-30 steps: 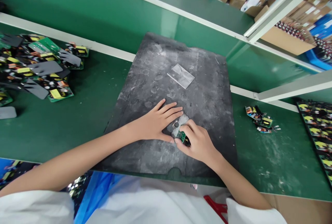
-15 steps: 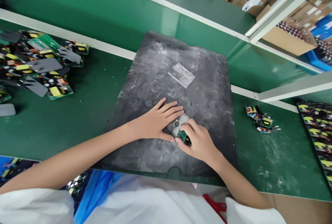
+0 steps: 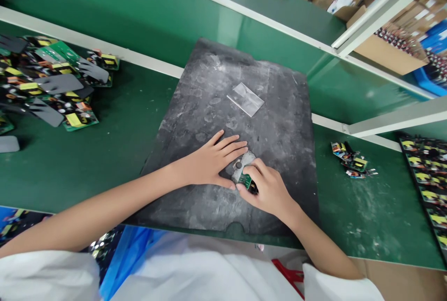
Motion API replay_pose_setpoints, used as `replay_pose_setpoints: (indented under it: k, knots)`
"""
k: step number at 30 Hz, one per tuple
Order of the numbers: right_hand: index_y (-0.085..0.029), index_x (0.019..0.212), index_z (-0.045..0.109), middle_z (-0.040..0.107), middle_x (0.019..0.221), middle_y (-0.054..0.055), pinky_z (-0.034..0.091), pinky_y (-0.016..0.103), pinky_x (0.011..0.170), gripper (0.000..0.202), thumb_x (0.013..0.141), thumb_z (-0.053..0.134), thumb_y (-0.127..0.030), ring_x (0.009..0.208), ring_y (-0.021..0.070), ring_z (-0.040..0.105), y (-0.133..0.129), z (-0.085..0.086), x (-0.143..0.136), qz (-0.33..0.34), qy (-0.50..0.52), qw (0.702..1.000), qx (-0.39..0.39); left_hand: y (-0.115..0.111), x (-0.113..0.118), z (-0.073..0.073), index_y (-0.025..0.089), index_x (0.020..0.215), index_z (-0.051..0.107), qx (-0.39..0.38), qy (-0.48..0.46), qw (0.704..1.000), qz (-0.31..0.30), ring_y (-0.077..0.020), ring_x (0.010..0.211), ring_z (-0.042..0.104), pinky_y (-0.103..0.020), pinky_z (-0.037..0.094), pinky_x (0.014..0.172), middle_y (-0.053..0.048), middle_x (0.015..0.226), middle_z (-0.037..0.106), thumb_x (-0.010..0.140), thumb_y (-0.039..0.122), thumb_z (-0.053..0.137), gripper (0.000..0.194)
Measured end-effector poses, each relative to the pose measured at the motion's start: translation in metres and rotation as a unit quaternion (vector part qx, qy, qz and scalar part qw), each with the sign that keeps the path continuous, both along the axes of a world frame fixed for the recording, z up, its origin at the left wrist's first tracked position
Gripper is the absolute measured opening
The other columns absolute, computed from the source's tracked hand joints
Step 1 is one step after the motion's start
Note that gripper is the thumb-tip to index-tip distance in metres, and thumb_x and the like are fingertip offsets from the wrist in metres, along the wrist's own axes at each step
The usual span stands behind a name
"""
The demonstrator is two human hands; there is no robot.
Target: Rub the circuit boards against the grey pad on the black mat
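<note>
Remote, head cam. Using the black mat (image 3: 282,110) as ref.

Progress: I'm handling one PCB (image 3: 246,180), nr half of mat, a bit R of its centre. Judging this one as mid-step, since it's in hand and not yet set down. Heap of PCBs (image 3: 74,120) is lying loose on the bench (image 3: 129,105), L of mat; a few more PCBs (image 3: 359,164) are sitting R of mat, and boards in tight rows (image 3: 428,177) are standing farther R of it. Can't tell which lots are done and which are waiting; the count's unclear too.

Hands: my left hand (image 3: 211,163) is lying flat on mat, fingers splayed, grasping nothing; fingertips are reaching the edge of a grey plate w/ round hole (image 3: 248,157), maybe steadying it. My right hand (image 3: 268,187) is curling thumb + fingers round the PCB, pinching it at the plate's nr R side. Can't tell if it's overlapping the plate or just touching.

PCB look: small, green face showing pale marks, dark parts peeking out under the fingers; rest hidden. Clear flat sheet (image 3: 245,99) is lying on far half of mat, well apart from both hands.
</note>
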State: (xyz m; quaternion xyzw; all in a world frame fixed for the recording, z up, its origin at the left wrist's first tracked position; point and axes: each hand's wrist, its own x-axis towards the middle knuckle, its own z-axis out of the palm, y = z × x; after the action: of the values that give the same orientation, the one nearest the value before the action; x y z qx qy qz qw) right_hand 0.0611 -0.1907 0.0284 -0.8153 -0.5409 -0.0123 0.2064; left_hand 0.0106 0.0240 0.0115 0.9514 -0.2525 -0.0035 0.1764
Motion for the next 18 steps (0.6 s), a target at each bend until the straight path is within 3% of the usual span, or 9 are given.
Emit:
replay_pose_setpoints:
  k: [18]
  knots:
    - [-0.019, 0.088, 0.051, 0.048, 0.08, 0.002, 0.038, 0.024, 0.053, 0.019, 0.087, 0.048, -0.038, 0.06, 0.0121, 0.049, -0.0011, -0.0011, 0.0006, 0.0, 0.005, 1.0, -0.001, -0.0008, -0.0003, -0.0001, 0.017, 0.147, 0.023, -0.005, -0.006, 1.0, 0.003, -0.0303, 0.142, 0.021, -0.052, 0.004, 0.116, -0.01, 0.15, 0.033, 0.081, 0.071, 0.039, 0.087]
